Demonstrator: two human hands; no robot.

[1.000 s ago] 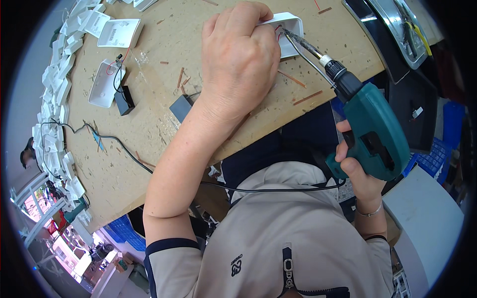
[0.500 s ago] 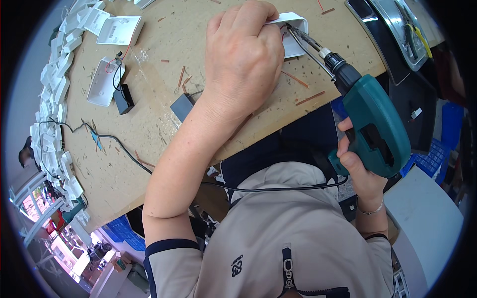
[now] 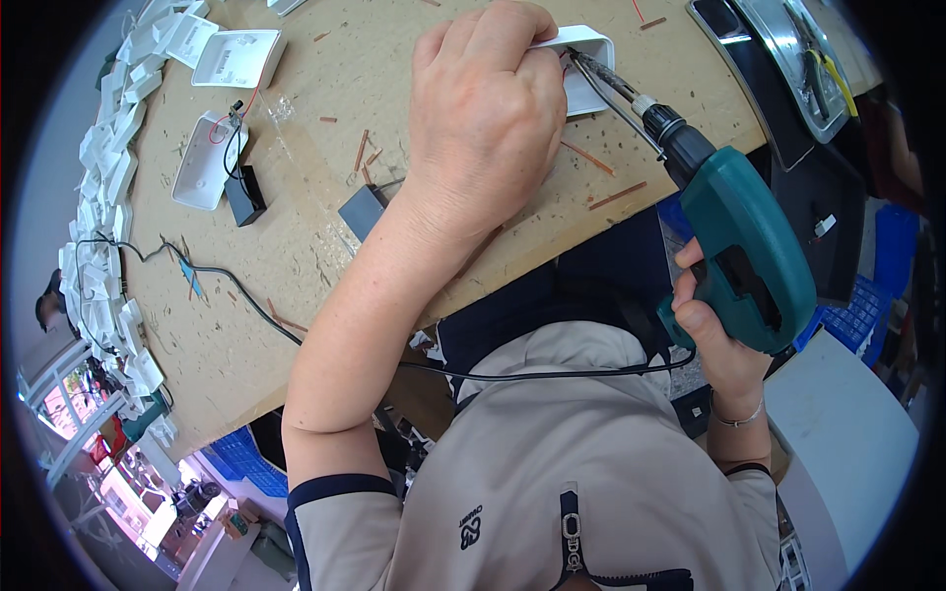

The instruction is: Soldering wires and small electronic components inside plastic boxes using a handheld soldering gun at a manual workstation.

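Observation:
My left hand (image 3: pixel 488 108) is closed on a white plastic case (image 3: pixel 587 97) at the table's upper middle, its back covering part of the case. With its fingers wrapped round the handle, my right hand (image 3: pixel 724 345) holds a green soldering gun (image 3: pixel 759 256). The gun's metal tip points up and left into the open case, beside a thin wire; I cannot tell whether the tip touches anything. A black cable (image 3: pixel 512 377) runs from the gun's handle across my front and under my left forearm. Next to that forearm lies a small dark box (image 3: pixel 362 211).
White cases (image 3: pixel 99 197) are piled along the table's left edge. Nearer lie a white case shell (image 3: pixel 197 177) with wires and a black box (image 3: pixel 245 197). Brown strips (image 3: pixel 617 195) are scattered about. At the upper right, a clear tray (image 3: pixel 788 59) holds yellow-handled pliers (image 3: pixel 836 84).

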